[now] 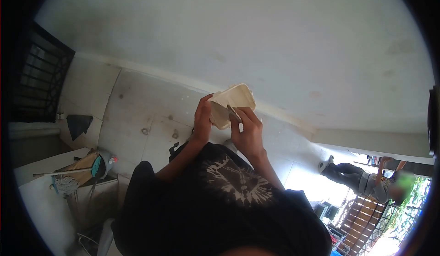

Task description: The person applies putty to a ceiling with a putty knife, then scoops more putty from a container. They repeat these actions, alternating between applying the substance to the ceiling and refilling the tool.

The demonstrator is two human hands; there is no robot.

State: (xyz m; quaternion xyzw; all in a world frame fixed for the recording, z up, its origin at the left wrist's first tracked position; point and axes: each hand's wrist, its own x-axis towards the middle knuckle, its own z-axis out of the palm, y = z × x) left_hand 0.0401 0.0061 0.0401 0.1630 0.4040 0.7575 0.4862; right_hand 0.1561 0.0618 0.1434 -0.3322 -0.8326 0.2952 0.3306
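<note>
While a pale container (242, 92) is gripped at its edge by the left hand (203, 118), a thin implement (233, 113) is pinched beside it by the right hand (250, 136); should the left grip be loosened, the container could be dropped.

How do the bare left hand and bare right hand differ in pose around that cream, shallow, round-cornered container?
The bare left hand holds the cream container by its side, whereas the bare right hand pinches a small, thin, flat object over its open face. Both hands are raised in front of the black shirt with a pale print.
</note>
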